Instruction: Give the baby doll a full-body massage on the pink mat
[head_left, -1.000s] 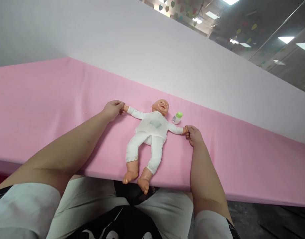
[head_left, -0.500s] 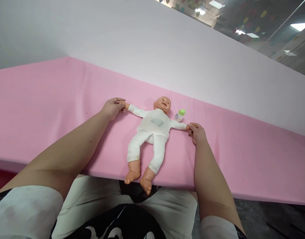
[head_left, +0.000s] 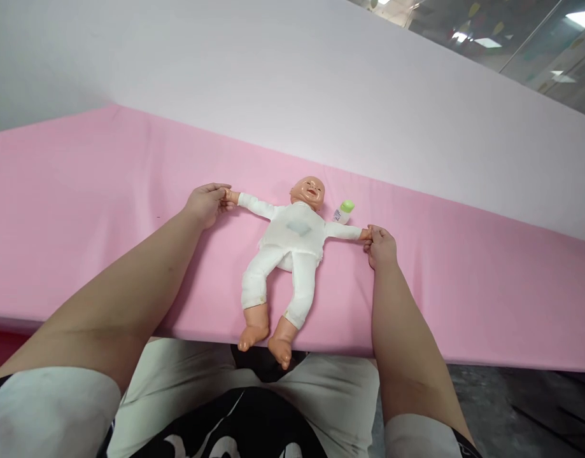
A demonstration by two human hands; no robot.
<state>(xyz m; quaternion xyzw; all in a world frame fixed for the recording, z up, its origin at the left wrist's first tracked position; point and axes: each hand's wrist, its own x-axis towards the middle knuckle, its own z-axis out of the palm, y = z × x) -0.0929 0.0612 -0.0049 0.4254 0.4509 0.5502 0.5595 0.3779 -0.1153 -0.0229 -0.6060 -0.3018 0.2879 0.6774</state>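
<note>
A baby doll [head_left: 295, 238] with a white cloth body and plastic head, hands and feet lies face up. Its feet reach over the near edge of the pink surface. My left hand [head_left: 206, 205] is closed around the doll's hand on the left, and that arm is stretched out sideways. On the other side, my right hand [head_left: 382, 247] pinches the doll's other hand, with the white sleeve pulled straight. Both of the doll's hands are partly hidden by my fingers. A small bottle with a green cap [head_left: 344, 212] lies beside the doll's head, above its right-side arm.
The pink padded covering [head_left: 487, 280] stretches far to both sides. A white wall [head_left: 254, 76] rises along its back edge, with a glass panel [head_left: 526, 51] above at the right. My legs [head_left: 330, 394] are against the near edge.
My hands have moved slightly farther apart, drawing the doll's arms out straighter to both sides. The doll stays on its back, and the view has shifted a little.
</note>
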